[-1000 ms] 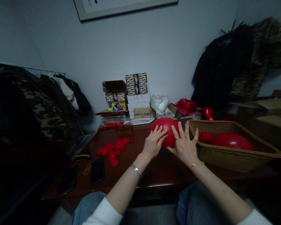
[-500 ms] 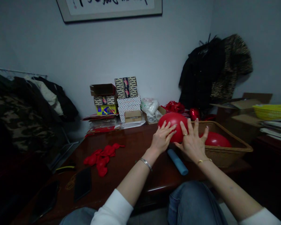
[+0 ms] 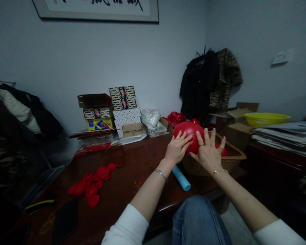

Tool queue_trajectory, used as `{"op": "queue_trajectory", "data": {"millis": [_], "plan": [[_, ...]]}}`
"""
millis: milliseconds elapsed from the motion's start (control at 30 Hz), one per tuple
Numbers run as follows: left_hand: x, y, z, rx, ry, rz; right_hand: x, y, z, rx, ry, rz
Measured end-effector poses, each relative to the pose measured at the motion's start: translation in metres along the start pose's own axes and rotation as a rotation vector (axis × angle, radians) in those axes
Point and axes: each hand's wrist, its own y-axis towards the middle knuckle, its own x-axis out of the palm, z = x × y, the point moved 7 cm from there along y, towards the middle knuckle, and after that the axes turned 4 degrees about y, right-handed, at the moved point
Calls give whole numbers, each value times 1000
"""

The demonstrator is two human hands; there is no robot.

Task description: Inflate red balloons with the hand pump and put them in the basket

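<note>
An inflated red balloon (image 3: pixel 188 131) is between my two hands, in front of the basket's left end. My left hand (image 3: pixel 177 147) presses its left side with the fingers spread over it. On the other side my right hand (image 3: pixel 208 149) rests against the balloon, fingers stretched upward. Behind my right hand another red balloon (image 3: pixel 224 152) shows in part inside the wicker basket (image 3: pixel 236 157). A blue cylinder (image 3: pixel 181 178) lies on the table below my hands, partly covered by my left wrist.
Uninflated red balloons (image 3: pixel 93 185) lie in a heap on the dark table (image 3: pixel 117 207). A black flat object (image 3: pixel 65 221) is near the front left edge. Stacked boxes (image 3: pixel 127 117) and a plastic bag (image 3: pixel 151 118) stand along the wall. A yellow basket (image 3: pixel 266 119) is at right.
The view has turned right, so the table things and the basket appear further left. Both hands keep their hold on the balloon, which now sits over the basket's left part.
</note>
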Motion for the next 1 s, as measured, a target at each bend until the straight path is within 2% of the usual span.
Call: {"op": "queue_trajectory", "data": {"millis": [300,533,800,1000], "plan": [[34,11,-8,1,-39,-25,18,-1,22,6,-60,-27],[61,14,-22,-56,20,-118,42,-2,35,47,-151,-91],[88,2,-48,-145,3,-90,69,-1,48,54,-176,-158],[101,-7,-59,-189,-6,-43,72,-3,51,16,-138,-213]]}}
